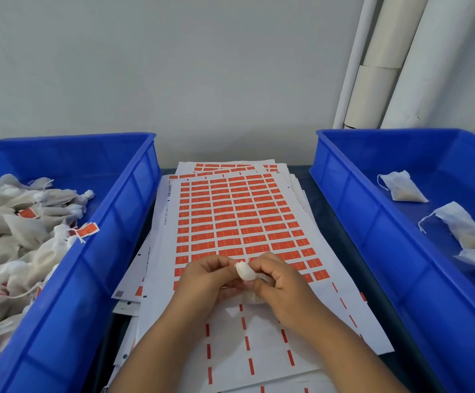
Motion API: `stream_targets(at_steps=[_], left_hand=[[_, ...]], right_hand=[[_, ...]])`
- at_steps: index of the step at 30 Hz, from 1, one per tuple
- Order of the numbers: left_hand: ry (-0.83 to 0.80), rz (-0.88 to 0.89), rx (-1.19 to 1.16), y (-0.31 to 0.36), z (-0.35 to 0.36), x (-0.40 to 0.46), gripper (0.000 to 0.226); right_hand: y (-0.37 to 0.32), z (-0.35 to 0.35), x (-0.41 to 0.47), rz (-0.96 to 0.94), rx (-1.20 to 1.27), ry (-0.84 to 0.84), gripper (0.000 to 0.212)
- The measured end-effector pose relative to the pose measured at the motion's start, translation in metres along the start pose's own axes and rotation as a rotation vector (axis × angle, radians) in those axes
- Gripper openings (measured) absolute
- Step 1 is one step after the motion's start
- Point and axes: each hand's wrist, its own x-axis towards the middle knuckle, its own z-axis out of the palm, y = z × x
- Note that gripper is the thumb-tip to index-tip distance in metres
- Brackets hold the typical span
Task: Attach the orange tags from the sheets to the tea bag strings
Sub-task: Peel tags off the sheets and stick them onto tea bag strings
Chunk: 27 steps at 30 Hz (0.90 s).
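A stack of white sheets [232, 214] covered with rows of orange tags lies in the middle of the table; the near part of the top sheet has its tags peeled off. Over the sheet's near rows, my left hand [208, 279] and my right hand [279, 285] meet around one white tea bag [245, 272]. Both hands pinch its gathered top, and the rest of the bag is hidden under my right hand. Its string is barely visible between my fingertips.
A blue bin [100, 236] on the left holds a heap of tea bags, several with orange tags [87, 231]. A blue bin [352, 219] on the right holds a few untagged tea bags [403, 187]. White rolls [389, 61] lean against the back wall.
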Motion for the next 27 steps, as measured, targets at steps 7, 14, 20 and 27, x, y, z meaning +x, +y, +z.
stream_targets(at_steps=[7,14,20,27], left_hand=[[-0.149,-0.088,-0.077,0.006,-0.003,-0.003,0.021],[-0.19,-0.335,-0.398,0.01,-0.009,-0.005,0.021],[-0.203,-0.358,-0.398,0.011,-0.01,-0.003,0.02],[-0.137,-0.306,-0.223,0.009,-0.005,-0.003,0.014]], right_hand=[[0.003,-0.001,0.0,-0.044,-0.031,0.055,0.015],[0.001,0.007,-0.002,-0.062,0.062,0.139,0.019],[0.001,0.003,-0.001,-0.061,0.102,0.159,0.018],[0.0,0.004,-0.002,-0.018,0.118,0.138,0.007]])
